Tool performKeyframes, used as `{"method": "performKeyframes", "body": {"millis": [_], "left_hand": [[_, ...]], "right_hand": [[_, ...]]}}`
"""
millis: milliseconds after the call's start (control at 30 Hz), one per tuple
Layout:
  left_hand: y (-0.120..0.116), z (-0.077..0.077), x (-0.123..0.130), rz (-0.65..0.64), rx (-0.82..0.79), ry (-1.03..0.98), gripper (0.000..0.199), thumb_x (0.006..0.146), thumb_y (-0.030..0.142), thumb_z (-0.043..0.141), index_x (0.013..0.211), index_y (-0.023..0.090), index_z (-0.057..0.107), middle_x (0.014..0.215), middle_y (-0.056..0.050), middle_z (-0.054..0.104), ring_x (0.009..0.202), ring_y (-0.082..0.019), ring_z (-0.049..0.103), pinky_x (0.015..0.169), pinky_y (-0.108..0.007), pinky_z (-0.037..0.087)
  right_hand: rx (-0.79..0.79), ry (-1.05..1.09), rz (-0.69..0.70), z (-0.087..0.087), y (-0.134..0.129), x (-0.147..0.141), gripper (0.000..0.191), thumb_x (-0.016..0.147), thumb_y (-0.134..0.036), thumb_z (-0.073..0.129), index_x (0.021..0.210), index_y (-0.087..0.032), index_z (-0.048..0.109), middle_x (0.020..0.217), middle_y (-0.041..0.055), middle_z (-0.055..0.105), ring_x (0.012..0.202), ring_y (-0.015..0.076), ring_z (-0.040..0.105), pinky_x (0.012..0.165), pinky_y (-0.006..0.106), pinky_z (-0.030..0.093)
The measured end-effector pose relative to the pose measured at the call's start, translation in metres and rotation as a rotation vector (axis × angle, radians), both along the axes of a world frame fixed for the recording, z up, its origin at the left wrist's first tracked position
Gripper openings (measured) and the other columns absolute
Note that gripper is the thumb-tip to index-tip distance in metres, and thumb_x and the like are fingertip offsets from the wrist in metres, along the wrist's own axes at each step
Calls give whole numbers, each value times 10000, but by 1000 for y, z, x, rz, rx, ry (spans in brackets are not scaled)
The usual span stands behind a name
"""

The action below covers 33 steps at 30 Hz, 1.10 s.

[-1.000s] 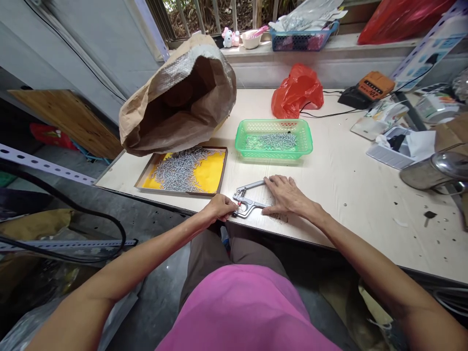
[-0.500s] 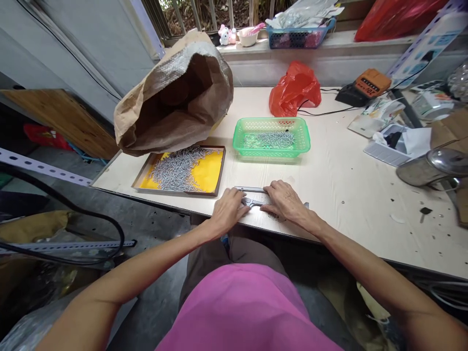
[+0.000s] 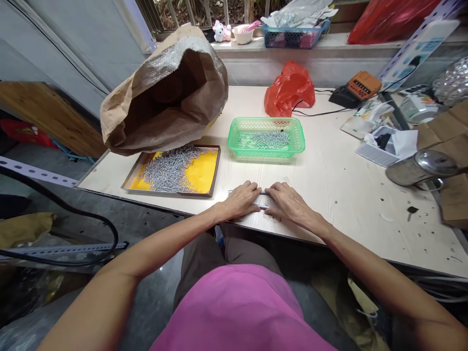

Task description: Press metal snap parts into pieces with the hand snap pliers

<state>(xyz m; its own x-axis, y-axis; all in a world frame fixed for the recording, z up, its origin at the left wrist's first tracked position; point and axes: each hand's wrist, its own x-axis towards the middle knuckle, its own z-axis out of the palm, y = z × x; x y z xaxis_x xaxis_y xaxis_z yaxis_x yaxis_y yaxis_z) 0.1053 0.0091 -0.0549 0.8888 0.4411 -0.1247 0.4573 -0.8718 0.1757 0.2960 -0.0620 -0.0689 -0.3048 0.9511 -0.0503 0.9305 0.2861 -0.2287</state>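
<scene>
Near the table's front edge lies a narrow metal piece [image 3: 262, 200], partly covered by both hands. My left hand [image 3: 242, 199] is closed on its left part, thumb at the near side and fingers at the far side. Close beside it, my right hand [image 3: 287, 202] grips the right part in the same way. Beyond the hands, a green basket [image 3: 266, 152] holds small metal pins [image 3: 272, 139]. A shallow tray [image 3: 216, 170] with a yellow bottom bears a heap of similar pins [image 3: 168, 170] to the left.
A large open paper sack [image 3: 164, 97] leans over the tray's back edge. Behind the basket lies a red plastic bag [image 3: 290, 90]. An orange and black battery charger [image 3: 356, 89], a small white box [image 3: 380, 146] and a metal jug [image 3: 420, 168] stand at the right.
The hands have come closer together, my left hand moving right along the metal piece. The two bars, apart before, now look close together. The whole view has shifted slightly.
</scene>
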Motion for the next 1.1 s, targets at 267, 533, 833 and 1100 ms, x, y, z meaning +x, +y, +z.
{"method": "performKeyframes", "body": {"millis": [267, 533, 833, 1100], "left_hand": [[4, -4, 14, 118, -3, -18, 156, 912, 301, 549, 895, 156, 603, 968, -70, 594, 959, -215, 516, 786, -318, 448], [-21, -13, 10, 259, 73, -99, 300, 899, 254, 562, 1161, 110, 538, 1201, -157, 577, 1138, -282, 513, 924, -421, 463], [-74, -45, 0, 179, 41, -328, 384, 959, 273, 458, 1318, 136, 455, 1399, -153, 500, 1360, -288, 393, 1131, -490, 295], [-74, -49, -1, 183, -21, -370, 414, 946, 334, 477, 1302, 125, 475, 1337, -172, 540, 1306, -298, 453, 1088, -484, 352]], "right_hand": [[-67, 8, 2, 10, 20, -4, 133, 894, -268, 588, 908, -167, 674, 881, 77, 645, 859, 207, 577, 756, 298, 388], [1, 22, 77, 2, 28, 12, 474, 771, -415, 717, 1143, -136, 629, 1066, 145, 616, 969, 279, 555, 825, 358, 432], [107, 59, -53, -11, 57, 24, 253, 932, -260, 463, 1012, -145, 674, 980, 119, 638, 919, 239, 561, 799, 350, 411], [126, -45, 284, 20, 71, -52, 215, 875, -228, 569, 1042, -225, 704, 1158, 107, 601, 1014, 251, 490, 801, 343, 379]]}}
